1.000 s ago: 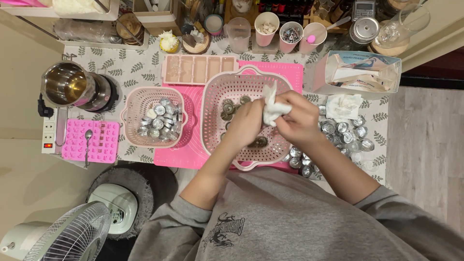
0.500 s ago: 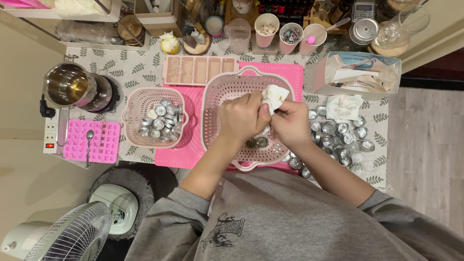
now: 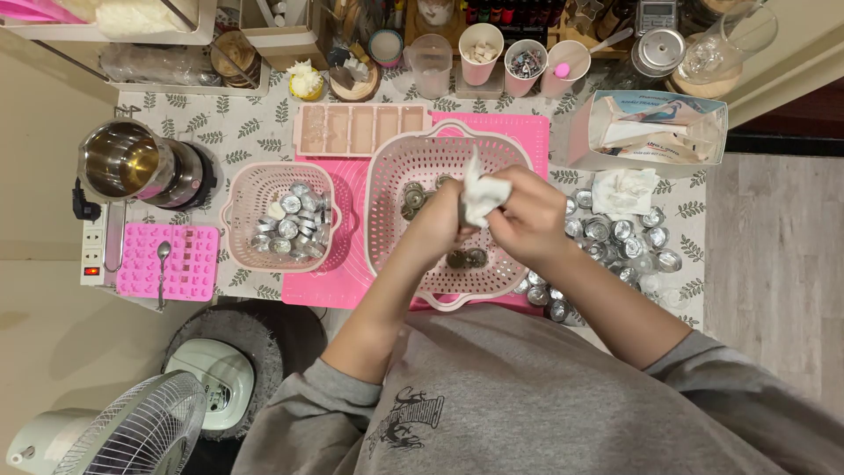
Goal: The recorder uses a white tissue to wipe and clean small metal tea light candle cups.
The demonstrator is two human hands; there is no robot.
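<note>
At the centre of the frame both hands meet over the big pink basket (image 3: 413, 189). The right hand (image 3: 527, 220) has its fingers closed around a crumpled white tissue (image 3: 482, 192), its loose end pointing up-frame. The left hand (image 3: 437, 227) is curled around something small (hidden, so I cannot tell what). The hands sit slightly lower than half a second ago. Shiny round metal cups (image 3: 626, 236) lie right of them.

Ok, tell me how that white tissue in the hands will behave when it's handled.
The white tissue looks floppy: it is bunched and creased between the left hand and right hand. Probably very light, since a peak stands up unsupported. It likely tears easily, like the crumpled sheet lying by the tissue box.
</note>
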